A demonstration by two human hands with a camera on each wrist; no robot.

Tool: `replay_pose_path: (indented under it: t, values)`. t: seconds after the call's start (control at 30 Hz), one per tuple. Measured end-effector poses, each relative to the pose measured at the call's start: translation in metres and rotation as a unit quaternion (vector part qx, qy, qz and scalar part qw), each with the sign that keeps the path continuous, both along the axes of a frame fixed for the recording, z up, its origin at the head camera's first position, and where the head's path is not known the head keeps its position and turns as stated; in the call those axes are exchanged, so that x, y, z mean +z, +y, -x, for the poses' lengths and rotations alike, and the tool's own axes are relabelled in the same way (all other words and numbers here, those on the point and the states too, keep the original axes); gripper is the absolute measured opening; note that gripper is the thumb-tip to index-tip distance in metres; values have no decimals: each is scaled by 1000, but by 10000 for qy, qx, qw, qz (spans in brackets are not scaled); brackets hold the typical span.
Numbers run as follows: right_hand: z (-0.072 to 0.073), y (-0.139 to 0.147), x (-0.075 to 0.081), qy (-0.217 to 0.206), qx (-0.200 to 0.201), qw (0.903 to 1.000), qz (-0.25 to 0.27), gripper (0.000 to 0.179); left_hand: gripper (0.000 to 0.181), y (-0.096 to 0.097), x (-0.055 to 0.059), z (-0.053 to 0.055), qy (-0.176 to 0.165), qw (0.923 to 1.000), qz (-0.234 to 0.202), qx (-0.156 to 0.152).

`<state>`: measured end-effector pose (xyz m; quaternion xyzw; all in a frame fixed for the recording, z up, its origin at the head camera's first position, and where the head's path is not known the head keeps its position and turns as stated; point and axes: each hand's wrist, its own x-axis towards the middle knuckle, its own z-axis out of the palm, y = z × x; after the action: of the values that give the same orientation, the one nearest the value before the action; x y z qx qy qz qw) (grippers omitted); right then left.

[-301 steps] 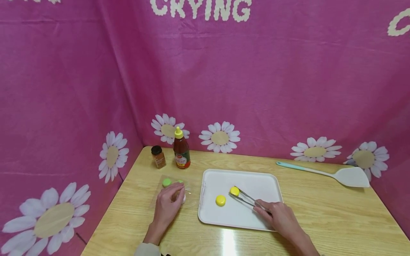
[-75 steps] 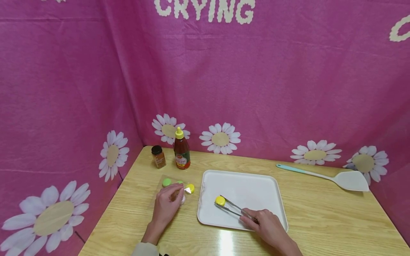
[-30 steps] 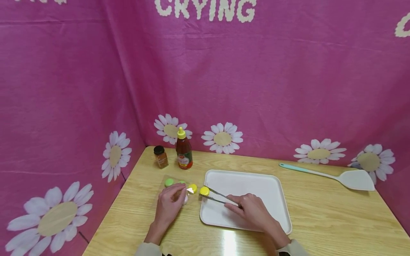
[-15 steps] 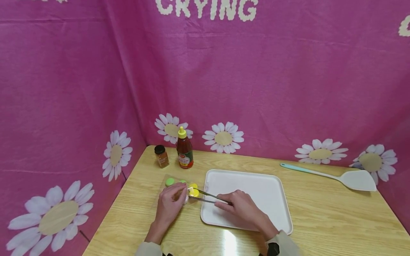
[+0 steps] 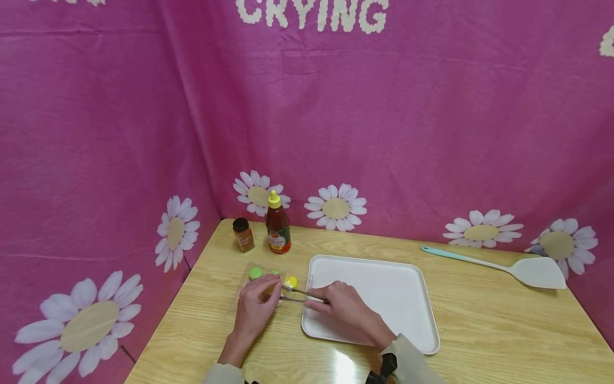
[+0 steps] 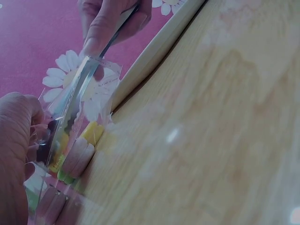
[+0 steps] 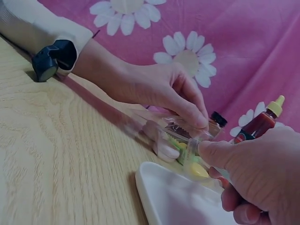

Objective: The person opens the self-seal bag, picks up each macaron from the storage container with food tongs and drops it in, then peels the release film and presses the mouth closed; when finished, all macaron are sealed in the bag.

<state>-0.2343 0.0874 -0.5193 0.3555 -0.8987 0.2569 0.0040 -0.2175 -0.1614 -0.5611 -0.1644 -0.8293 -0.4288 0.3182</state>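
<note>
My left hand (image 5: 254, 304) pinches the mouth of a clear plastic bag (image 6: 112, 75) lying on the table left of the tray. Inside the bag are green macarons (image 5: 256, 273), a yellow macaron (image 5: 290, 281) and whitish macarons (image 6: 78, 157). My right hand (image 5: 341, 305) grips metal tongs (image 6: 84, 77) above the tray's left edge, thumb on one arm. The tongs' tips reach into the bag mouth, beside the left fingertips. The left fingers and bag film partly hide the tips, and whether a macaron is still between them cannot be told.
A white tray (image 5: 384, 293) lies under the right hand. Behind the bag stand a spice jar (image 5: 244, 237) and a red sauce bottle (image 5: 278, 229) with a yellow cap. A white turner (image 5: 537, 272) with a mint handle lies at the back right.
Two yellow macarons lay on the tray earlier; one moved to the bag. The tongs then picked up the second and carried it left into the bag mouth. The left hand stayed at the bag.
</note>
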Motion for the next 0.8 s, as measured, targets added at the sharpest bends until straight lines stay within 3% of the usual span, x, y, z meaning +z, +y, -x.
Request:
replay_pose_path:
  t: [0.43, 0.63, 0.8]
  values:
    - [9, -20, -8, 48, 118, 9997, -227, 36, 13, -1, -1, 0, 34, 10000, 77, -6]
    - [6, -16, -7, -103, 26, 9997, -237, 40, 13, 0, 0, 0, 37, 10000, 78, 2]
    - [1, -7, -8, -51, -126, 9996, -238, 32, 13, 0, 0, 0, 5, 10000, 43, -6]
